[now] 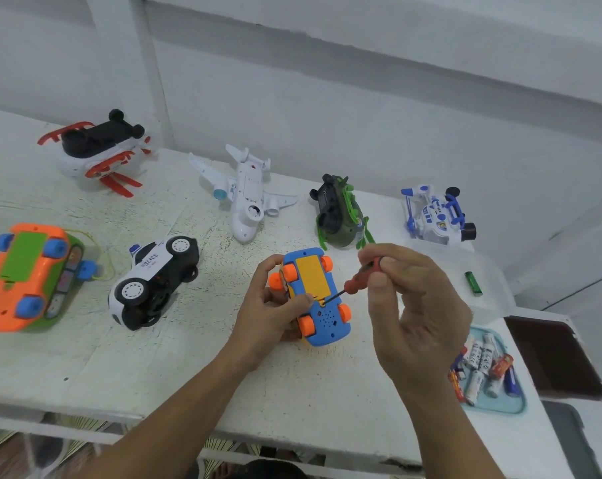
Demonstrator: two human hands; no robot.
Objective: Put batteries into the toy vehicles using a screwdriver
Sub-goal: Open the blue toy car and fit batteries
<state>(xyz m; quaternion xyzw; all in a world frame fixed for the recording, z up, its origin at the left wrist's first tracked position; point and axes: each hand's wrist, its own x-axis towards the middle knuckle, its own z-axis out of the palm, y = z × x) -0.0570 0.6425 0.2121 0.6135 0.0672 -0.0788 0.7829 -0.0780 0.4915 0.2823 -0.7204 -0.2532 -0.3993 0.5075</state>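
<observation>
A small blue toy car with orange wheels and a yellow battery cover lies upside down on the white table. My left hand grips its left side, thumb on the cover's edge. My right hand pinches a red-handled screwdriver, its tip on the screw at the cover's near end. A light blue tray of several batteries sits at the right. One green battery lies alone at the far right.
Other toys lie upside down: an orange-and-green car, a police car, a red-and-white helicopter, a white plane, a green helicopter, and a blue-and-white helicopter. A wall stands behind the table.
</observation>
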